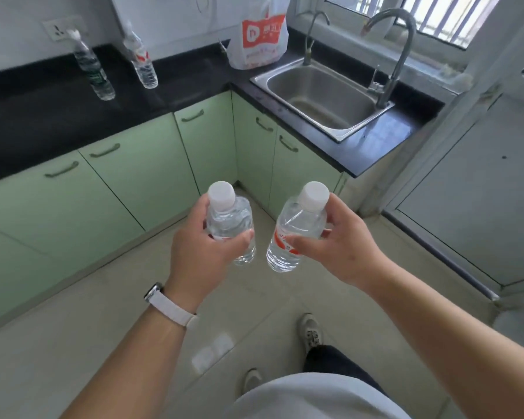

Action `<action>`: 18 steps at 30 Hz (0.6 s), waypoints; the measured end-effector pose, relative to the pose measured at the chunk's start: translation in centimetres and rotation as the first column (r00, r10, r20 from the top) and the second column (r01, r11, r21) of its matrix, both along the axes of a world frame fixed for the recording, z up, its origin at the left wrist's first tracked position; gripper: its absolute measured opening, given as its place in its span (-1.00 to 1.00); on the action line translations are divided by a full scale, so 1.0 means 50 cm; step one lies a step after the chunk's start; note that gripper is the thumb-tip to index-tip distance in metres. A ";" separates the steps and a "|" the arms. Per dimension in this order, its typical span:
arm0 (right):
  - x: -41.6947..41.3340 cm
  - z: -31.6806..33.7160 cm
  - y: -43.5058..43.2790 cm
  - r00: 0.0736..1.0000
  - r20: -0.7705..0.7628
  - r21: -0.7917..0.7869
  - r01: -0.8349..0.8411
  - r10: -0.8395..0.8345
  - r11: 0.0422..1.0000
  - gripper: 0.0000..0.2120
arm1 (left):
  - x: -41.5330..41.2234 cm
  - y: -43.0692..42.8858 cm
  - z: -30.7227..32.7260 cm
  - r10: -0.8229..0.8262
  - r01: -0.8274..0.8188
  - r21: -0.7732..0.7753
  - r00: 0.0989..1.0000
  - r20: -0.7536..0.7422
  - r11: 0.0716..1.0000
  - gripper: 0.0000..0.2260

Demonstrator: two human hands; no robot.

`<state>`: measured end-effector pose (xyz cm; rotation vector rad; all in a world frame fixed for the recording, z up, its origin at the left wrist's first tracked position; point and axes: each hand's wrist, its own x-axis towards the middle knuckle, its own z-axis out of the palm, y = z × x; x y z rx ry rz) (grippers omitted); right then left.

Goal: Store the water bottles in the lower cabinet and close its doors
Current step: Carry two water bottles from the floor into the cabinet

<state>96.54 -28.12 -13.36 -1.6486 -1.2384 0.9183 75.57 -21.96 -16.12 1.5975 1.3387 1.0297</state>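
My left hand [198, 246] grips a clear water bottle with a white cap [229, 220], held upright over the floor. My right hand [339, 246] grips a second clear bottle with a white cap and red label [297, 228], tilted slightly. Two more water bottles stand on the black countertop [43, 116]: one with a green label [93, 69] and one with a red label [141, 60]. The pale green lower cabinet doors [133, 176] below the counter are all shut.
A steel sink [321, 92] with a tall tap sits in the counter's right run. A white and orange plastic bag [259, 40] stands in the corner. A white door [472, 189] is at the right. Tiled floor and my shoes lie below.
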 end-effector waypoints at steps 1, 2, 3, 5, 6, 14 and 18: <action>0.004 -0.003 0.018 1.000 -0.007 0.003 -0.016 0.016 1.000 -0.43 | 0.001 0.009 0.002 0.014 -0.014 -0.003 1.000 -0.001 1.000 -0.53; 0.008 -0.007 0.038 0.999 -0.011 0.003 -0.040 0.040 0.999 -0.44 | 0.002 0.018 0.003 0.029 -0.029 -0.009 1.000 -0.009 1.000 -0.53; 0.011 -0.009 0.057 0.998 -0.019 0.000 -0.065 0.065 0.998 -0.46 | 0.004 0.026 0.005 0.043 -0.044 -0.020 0.999 -0.022 0.999 -0.53; 0.021 -0.009 0.098 0.993 -0.042 0.002 -0.110 0.110 0.994 -0.49 | 0.010 0.046 0.011 0.079 -0.080 -0.036 0.996 -0.039 0.996 -0.52; 0.028 -0.008 0.122 0.990 -0.048 0.011 -0.135 0.135 0.991 -0.51 | 0.014 0.058 0.015 0.096 -0.098 -0.042 0.994 -0.042 0.994 -0.51; 0.082 0.011 0.321 0.931 -0.027 0.082 -0.362 0.365 0.929 -0.53 | 0.066 0.153 0.051 0.270 -0.272 -0.048 0.962 -0.037 0.961 -0.50; 0.080 0.014 0.407 0.884 -0.017 0.090 -0.463 0.466 0.882 -0.52 | 0.073 0.177 0.065 0.381 -0.382 -0.038 0.924 -0.046 0.923 -0.51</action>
